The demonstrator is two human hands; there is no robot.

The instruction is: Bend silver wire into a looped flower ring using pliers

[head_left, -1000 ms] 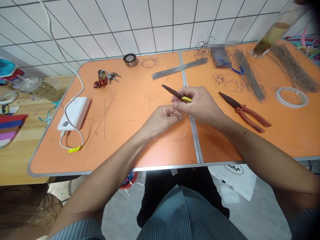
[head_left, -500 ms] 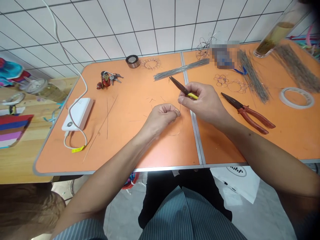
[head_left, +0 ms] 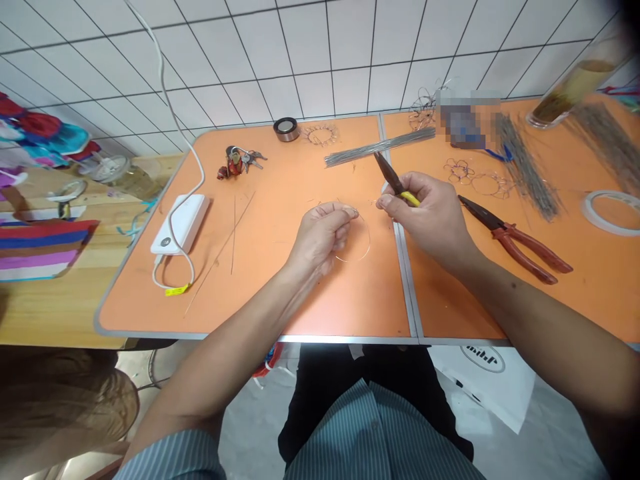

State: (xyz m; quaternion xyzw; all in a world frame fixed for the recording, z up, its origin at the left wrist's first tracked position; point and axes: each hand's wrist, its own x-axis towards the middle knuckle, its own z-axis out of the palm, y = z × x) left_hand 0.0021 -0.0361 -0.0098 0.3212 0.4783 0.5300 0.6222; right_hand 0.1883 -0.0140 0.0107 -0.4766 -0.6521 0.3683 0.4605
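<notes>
Wire (head_left: 369, 243) curves at the centre of the frame, pinched by our left hand (head_left: 323, 233); it is bent, but we cannot tell whether its ends are joined. Our right hand (head_left: 434, 212), right of centre, grips pliers (head_left: 389, 173), their tips off the wire. Farther up, toward the right, a wire flower (head_left: 459, 171) and ring (head_left: 493, 186) look done; at upper centre a straight bundle (head_left: 380, 147) looks unworked.
</notes>
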